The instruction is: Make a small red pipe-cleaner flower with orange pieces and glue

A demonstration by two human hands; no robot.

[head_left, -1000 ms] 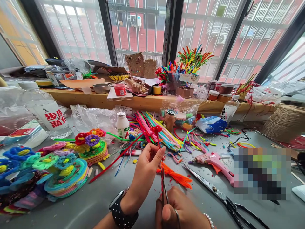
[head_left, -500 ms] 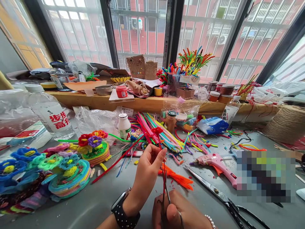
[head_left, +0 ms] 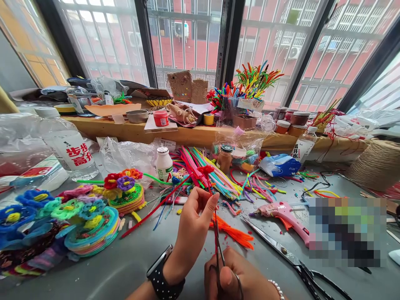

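Note:
My left hand (head_left: 194,223) pinches a red pipe cleaner (head_left: 207,177) that stands upright, its curled top near the coloured stems behind. My right hand (head_left: 240,277), at the bottom edge, grips small scissors (head_left: 218,246) whose thin blades point up along the lower part of that red stem. A black watch sits on my left wrist, a bead bracelet on my right. An orange bundle of pipe cleaners (head_left: 234,233) lies just right of the blades.
Large scissors (head_left: 290,260) and a pink glue gun (head_left: 286,214) lie to the right on the grey table (head_left: 125,262). Finished coiled flower pieces (head_left: 90,225) fill the left. Loose pipe cleaners (head_left: 203,171), bottles and bags crowd the middle; a wooden shelf (head_left: 187,133) runs behind.
The hands have hardly moved; the scissor blades have closed a little along the red stem and the view has shifted slightly.

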